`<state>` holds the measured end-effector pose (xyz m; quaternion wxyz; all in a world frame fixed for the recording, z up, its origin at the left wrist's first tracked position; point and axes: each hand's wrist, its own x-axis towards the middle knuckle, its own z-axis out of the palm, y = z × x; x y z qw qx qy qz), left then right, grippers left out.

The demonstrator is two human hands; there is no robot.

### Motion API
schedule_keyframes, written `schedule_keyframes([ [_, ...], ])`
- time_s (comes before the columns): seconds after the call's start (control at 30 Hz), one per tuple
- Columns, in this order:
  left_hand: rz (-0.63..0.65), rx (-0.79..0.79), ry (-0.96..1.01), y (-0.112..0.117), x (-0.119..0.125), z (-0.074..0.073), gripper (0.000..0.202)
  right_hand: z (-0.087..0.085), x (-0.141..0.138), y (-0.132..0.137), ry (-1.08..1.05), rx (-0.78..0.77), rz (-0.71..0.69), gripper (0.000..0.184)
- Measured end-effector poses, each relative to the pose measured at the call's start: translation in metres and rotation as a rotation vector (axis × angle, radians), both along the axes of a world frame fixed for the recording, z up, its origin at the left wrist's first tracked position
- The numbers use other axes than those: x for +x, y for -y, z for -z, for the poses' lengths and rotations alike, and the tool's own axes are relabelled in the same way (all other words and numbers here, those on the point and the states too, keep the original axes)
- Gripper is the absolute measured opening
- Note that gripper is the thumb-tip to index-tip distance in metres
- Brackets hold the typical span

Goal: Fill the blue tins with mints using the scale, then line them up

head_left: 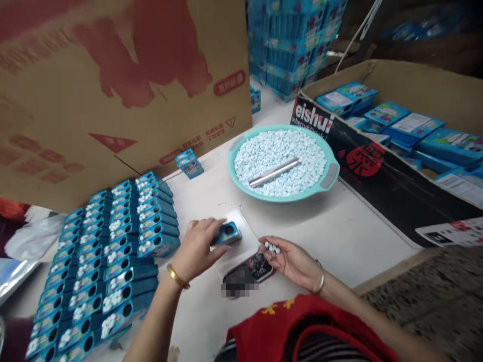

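Note:
My left hand [198, 244], with a gold bracelet at its wrist, has its thumb and fingers around a small blue candy box [231, 232]. A dark round hole shows in the end of the box that faces up. The box is at the white platform of a small scale [247, 234], whose dark display part is partly blurred. To the right of the scale, my right hand [294, 259] is turned palm up, its curled fingers holding several pale blue candies [272, 247]. Beyond both hands, a turquoise basin [287, 198] full of such candies has a metal tube [273, 172] lying on top.
Rows of blue candy boxes [158, 244] stand at left, many with candies on top. A large carton [124, 100] is behind them, near a small blue package [189, 163]. At right, an open carton [350, 156] contains blue packages. Wrapped blue boxes [290, 48] are stacked behind.

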<state>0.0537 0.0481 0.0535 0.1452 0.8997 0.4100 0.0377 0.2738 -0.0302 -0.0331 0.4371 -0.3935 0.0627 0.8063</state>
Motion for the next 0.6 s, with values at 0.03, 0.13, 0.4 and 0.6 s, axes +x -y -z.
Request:
schedule_keyframes([
  [0.03, 0.001, -0.012, -0.022, -0.007, -0.003, 0.001, 0.043, 0.003, 0.001, -0.001, -0.004, -0.01, 0.011, 0.009],
  [0.13, -0.102, 0.089, -0.02, -0.048, -0.012, 0.007, 0.034, 0.009, 0.003, -0.004, 0.003, -0.005, 0.047, 0.01],
  [0.4, -0.434, 0.255, -0.131, -0.197, -0.023, 0.042, 0.033, 0.011, 0.016, -0.004, 0.065, -0.029, 0.097, 0.01],
  [0.6, -0.498, 0.273, -0.113, -0.162, -0.039, 0.031, 0.044, 0.01, 0.022, 0.002, 0.089, -0.062, 0.068, 0.011],
])
